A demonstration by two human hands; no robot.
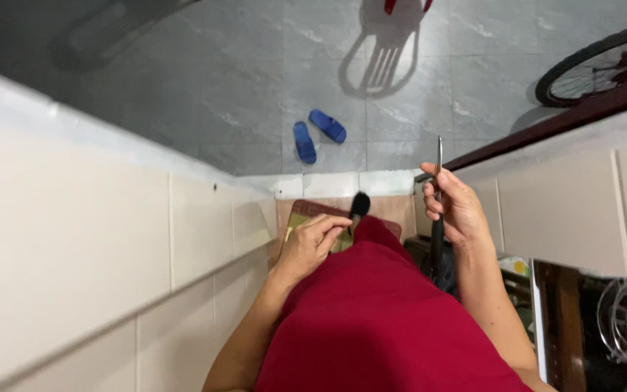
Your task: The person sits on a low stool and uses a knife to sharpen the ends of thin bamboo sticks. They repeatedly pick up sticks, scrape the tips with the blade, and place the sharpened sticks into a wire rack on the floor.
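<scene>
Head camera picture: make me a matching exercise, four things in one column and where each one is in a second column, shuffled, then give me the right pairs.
Things:
1. Blue slippers
2. Bicycle wheel
3. Thin metal tool
4. Black brush tip

Places:
A. Upright in the right hand
B. On the grey floor, middle of the view
C. By the fingers of the left hand, above the red garment
D. Top right corner, behind the dark ledge

Pairs: 1-B, 2-D, 3-A, 4-C
</scene>
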